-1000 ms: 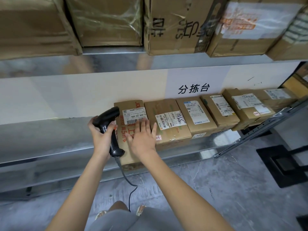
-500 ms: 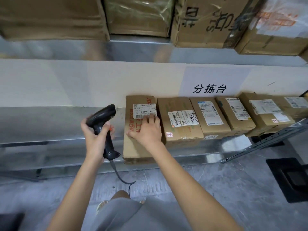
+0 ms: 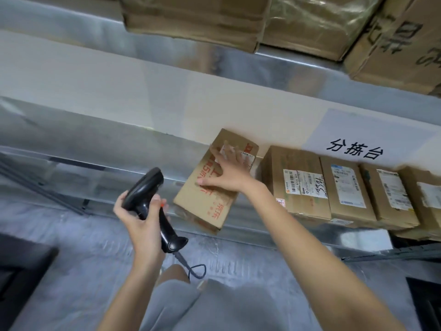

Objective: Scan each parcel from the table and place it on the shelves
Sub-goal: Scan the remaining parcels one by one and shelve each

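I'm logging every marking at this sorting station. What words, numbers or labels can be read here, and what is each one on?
"分拣台": black characters on the pale sign on the wall.
"1253": handwritten on the white label of the brown cardboard box beside the tilted one.
"5": red print on the tilted brown cardboard parcel under the right hand; the rest is covered or blurred.
Upper-shelf box: black characters, cropped.
Other labels: too small.
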Tool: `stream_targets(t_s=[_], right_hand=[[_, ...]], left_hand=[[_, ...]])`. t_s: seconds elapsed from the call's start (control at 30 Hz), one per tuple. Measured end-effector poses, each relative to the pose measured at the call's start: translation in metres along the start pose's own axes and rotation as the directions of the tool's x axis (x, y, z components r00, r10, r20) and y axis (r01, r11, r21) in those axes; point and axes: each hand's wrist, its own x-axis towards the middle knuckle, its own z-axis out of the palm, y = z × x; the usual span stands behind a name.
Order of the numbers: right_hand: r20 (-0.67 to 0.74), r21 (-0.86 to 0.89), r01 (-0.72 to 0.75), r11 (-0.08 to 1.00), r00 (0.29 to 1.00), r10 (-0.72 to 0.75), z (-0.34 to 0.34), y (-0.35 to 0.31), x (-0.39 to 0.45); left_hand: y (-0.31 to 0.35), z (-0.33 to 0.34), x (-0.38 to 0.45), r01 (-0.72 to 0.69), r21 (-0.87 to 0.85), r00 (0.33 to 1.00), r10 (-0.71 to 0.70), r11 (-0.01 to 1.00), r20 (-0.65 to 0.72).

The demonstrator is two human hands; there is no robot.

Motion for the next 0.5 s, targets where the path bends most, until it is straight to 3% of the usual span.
stream_targets(t_s=[0.07,0.13,0.3,0.4,0.5], right_hand=[[0.128,-0.052,0.047,0.998,0.991,-0.040,-0.004,0.011,0.003],[0.162,-0.103,0.056,0.993,0.986,-0.039,-0.001,0.015,0.006],[0.055,-0.112,-0.022,0.993,0.998,0.028,0.014,0.004,0.007],[-0.047,-0.054,-0.147,0.988,0.988,0.144,0.031,-0.009,0.002],[-0.120,-0.032,-0.281,0.959,0.954,0.276,0.047,-0.027,-0.001]], left_hand=[[-0.006,0.001,-0.008,0.030,0.019,0.997,-0.031,0.999,0.064],[-0.009,0.007,-0.014,0.022,0.067,0.994,-0.029,0.998,0.107],[0.001,0.019,-0.010,-0.065,0.138,0.996,0.054,0.988,0.078],[0.010,0.024,0.013,-0.120,0.135,0.991,0.112,0.984,0.067],[0.018,0.026,0.044,-0.162,0.191,0.980,0.134,0.968,0.149]])
